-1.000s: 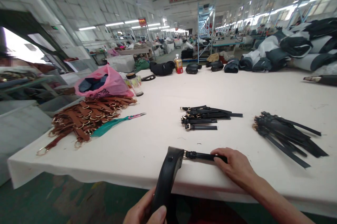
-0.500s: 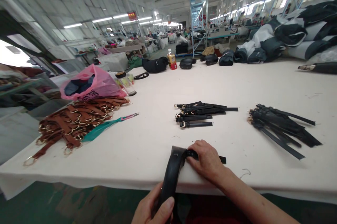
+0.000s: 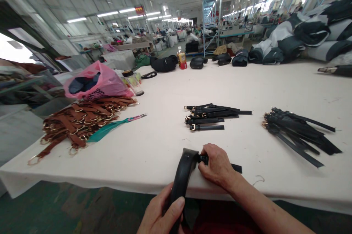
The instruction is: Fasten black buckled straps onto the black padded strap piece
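Note:
A wide, curved black strap piece (image 3: 182, 175) rises over the table's front edge, held in my left hand (image 3: 162, 210) with the thumb across it. At its upper end my right hand (image 3: 218, 164) is closed on a narrow black strap (image 3: 237, 168), whose free end sticks out to the right. My right fingers hide where the two pieces meet. Beyond my hands lies a small pile of black buckled straps (image 3: 211, 112), with one strap (image 3: 207, 127) along its near side.
More black straps (image 3: 299, 131) lie at the right. Brown straps with rings (image 3: 79, 120), scissors with teal cloth (image 3: 118, 126) and a pink bag (image 3: 110, 82) are at the left. A jar (image 3: 133, 82), a bottle (image 3: 182, 58) and black rolls (image 3: 291, 49) stand farther back.
The view has shifted slightly, so the tabletop items appear a little higher and farther right. Both hands keep their hold, with my right fingers curled more tightly near the wide piece's end.

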### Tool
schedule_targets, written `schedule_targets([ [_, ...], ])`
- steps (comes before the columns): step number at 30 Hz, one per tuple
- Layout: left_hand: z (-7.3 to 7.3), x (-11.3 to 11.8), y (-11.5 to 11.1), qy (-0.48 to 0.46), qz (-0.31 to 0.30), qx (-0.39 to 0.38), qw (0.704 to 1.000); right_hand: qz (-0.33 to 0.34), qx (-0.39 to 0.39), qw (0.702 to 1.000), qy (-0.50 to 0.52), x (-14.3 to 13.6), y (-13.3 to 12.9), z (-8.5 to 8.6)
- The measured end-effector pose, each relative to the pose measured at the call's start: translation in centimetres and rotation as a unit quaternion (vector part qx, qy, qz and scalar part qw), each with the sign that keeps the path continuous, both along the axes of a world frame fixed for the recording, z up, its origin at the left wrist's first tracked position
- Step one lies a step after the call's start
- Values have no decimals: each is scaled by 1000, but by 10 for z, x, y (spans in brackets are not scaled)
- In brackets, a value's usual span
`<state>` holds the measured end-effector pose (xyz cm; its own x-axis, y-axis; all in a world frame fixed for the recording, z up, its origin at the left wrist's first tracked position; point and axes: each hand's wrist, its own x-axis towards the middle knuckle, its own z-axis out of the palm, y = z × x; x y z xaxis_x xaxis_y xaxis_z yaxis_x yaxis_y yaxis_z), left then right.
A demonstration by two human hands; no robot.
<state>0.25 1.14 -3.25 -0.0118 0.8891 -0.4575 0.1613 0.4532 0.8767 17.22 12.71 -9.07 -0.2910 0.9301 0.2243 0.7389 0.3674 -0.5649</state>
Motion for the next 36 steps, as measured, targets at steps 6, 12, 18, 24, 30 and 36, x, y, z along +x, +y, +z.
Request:
schedule_targets([
  [6,-2,-2,1,-6,-7,11,1000,-6,-10,1000,-17,16,-7,4],
  [12,-3,-3,5,-17,-19,19,999,22,-37,999,4,25,-7,5],
  [18,-5,0,12,-18,-22,25,999,20,-38,998,37,27,-8,-2],
  [24,-1,0,7,-17,-6,18,1000,18,-24,998,52,27,-8,-5],
  [30,2,-1,2,-24,-7,18,1000,52,49,997,4,24,-11,-2],
  [36,2,-2,-2,-27,0,13,1000,89,109,986,-87,19,-10,5],
])
